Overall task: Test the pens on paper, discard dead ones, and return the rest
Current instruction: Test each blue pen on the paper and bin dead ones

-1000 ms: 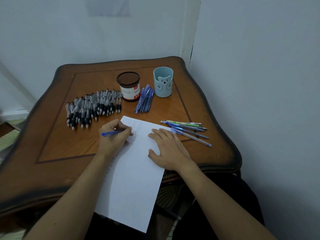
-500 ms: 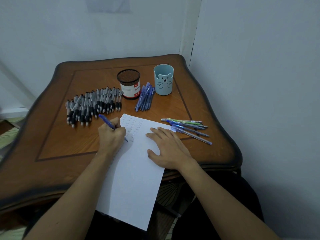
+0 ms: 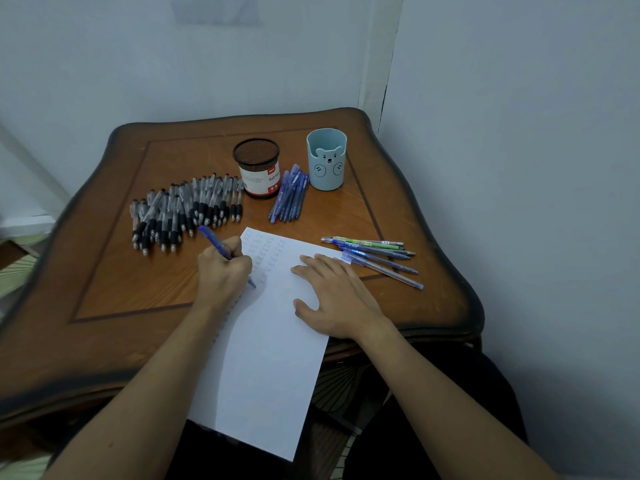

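The left hand (image 3: 223,271) has its fingers curled tight round a blue pen (image 3: 212,238), tip down near the left edge of the paper (image 3: 270,358) beside the rows of scribbles, while the right hand (image 3: 336,296) lies flat, fingers straight and spread, pinning the sheet to the table (image 3: 121,271). I'd say the testing step is in hand, with a heap of black-grip pens (image 3: 183,209) far left, a blue bundle (image 3: 289,197) by the mesh cup (image 3: 258,171) and bear cup (image 3: 326,161), and a mixed few (image 3: 374,252) on the right. Next, I reckon, comes checking for ink, then laying this pen with the proper lot.
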Motion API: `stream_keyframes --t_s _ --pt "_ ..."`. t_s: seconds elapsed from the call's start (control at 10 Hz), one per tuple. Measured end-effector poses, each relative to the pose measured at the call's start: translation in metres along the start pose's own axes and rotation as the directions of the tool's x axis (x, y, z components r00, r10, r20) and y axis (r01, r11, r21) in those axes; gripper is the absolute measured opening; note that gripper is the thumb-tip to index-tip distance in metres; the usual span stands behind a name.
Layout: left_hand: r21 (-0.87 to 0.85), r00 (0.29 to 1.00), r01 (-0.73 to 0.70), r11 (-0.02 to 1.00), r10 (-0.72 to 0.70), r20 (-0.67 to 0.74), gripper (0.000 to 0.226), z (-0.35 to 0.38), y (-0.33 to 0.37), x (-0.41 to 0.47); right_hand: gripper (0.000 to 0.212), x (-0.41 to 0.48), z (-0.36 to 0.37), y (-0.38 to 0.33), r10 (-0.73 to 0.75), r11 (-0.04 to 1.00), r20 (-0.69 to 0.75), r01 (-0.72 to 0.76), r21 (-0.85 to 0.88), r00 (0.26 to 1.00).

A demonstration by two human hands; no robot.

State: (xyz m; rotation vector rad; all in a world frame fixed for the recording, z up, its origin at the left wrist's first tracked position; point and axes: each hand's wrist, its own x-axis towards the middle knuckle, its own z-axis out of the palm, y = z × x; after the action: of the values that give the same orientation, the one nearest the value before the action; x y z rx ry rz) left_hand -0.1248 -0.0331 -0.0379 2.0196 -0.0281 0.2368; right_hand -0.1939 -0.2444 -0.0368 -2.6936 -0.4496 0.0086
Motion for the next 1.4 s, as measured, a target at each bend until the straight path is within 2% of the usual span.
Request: stream_keyframes --t_s 0.6,0.8,1.0,1.1,1.2,1.3,1.4 --pt "-0.037 0.998 -0.033 0.999 0.035 0.047 0.027 0.003 0.0 -0.001 0.06 0.0 0.002 0.001 -0.006 1.0 -0.013 0.006 0.005 1.0" --pt "-0.043 0.999 0.01 0.999 -0.008 0.053 0.039 0.004 0.005 -0.003 0.06 0.001 0.003 0.001 -0.005 1.0 -0.022 0.005 -0.007 1.0" --pt "-0.019 0.999 -0.022 1.0 0.023 0.041 0.034 0.004 0.005 -0.003 0.059 0.0 0.002 0.001 -0.006 1.0 -0.019 0.006 -0.004 1.0" --pt "-0.024 0.999 -0.001 1.0 0.002 0.033 0.03 0.004 0.002 -0.001 0.06 0.0 0.001 0.002 -0.006 1.0 -0.019 0.006 -0.001 1.0" --pt "-0.113 0.998 0.066 0.991 -0.064 0.02 0.018 0.0 0.002 -0.001 0.06 0.0 0.001 0.001 -0.005 1.0 -0.018 0.005 -0.004 1.0" --pt "-0.219 0.99 0.136 0.966 -0.138 0.005 0.022 -0.001 0.009 0.002 0.06 0.0 0.001 0.0 -0.004 1.0 -0.016 0.004 0.007 1.0" --pt "-0.226 0.986 0.166 0.96 -0.163 0.032 0.023 0.001 0.014 0.003 0.06 -0.001 0.0 0.0 -0.007 1.0 -0.014 0.007 0.013 1.0"
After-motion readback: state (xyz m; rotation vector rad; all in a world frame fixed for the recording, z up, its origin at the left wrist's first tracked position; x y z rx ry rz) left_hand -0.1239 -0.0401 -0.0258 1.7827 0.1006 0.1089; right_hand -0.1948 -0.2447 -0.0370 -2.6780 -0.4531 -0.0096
